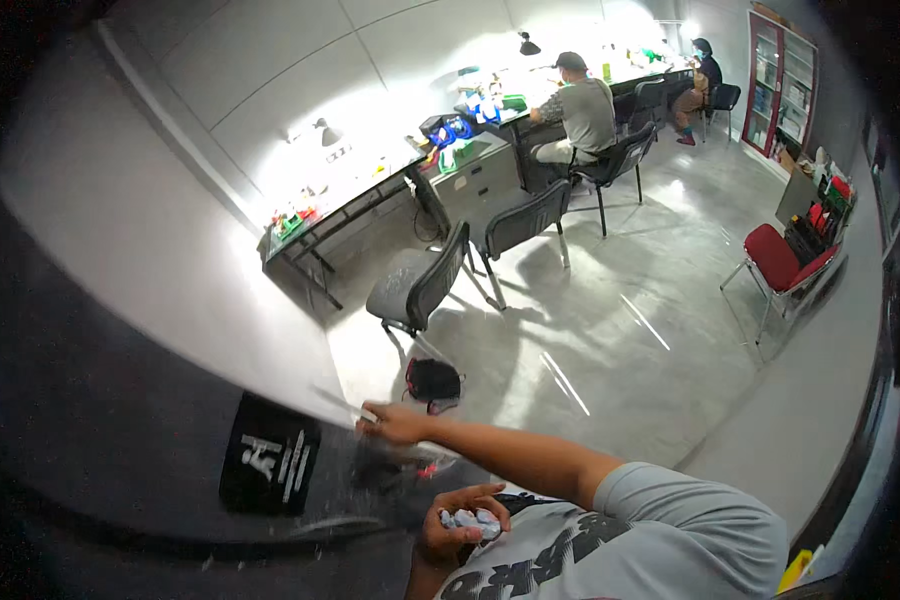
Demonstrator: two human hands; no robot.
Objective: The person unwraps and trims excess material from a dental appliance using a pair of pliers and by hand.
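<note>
My left hand [465, 522] is near my chest, its fingers curled around a crumpled whitish wad [478, 522]. Whether the wad is paper or plastic cannot be told. Reaching across my body to the left, my right hand [395, 423] has its fingers closed at the edge of a dark door [160, 400]. A pale, thin bar meets these fingers, partly blurred. On the door's face, left of my right hand, is a black sign [270, 453] with a white figure.
Worktables [365, 185] with lamps and small parts run along the far wall. Two people [588, 105] [706, 80] sit there. Black chairs [420, 285], a black bag [433, 380] and a red chair [775, 258] stand on the floor. A red-framed cabinet [763, 85] is far right.
</note>
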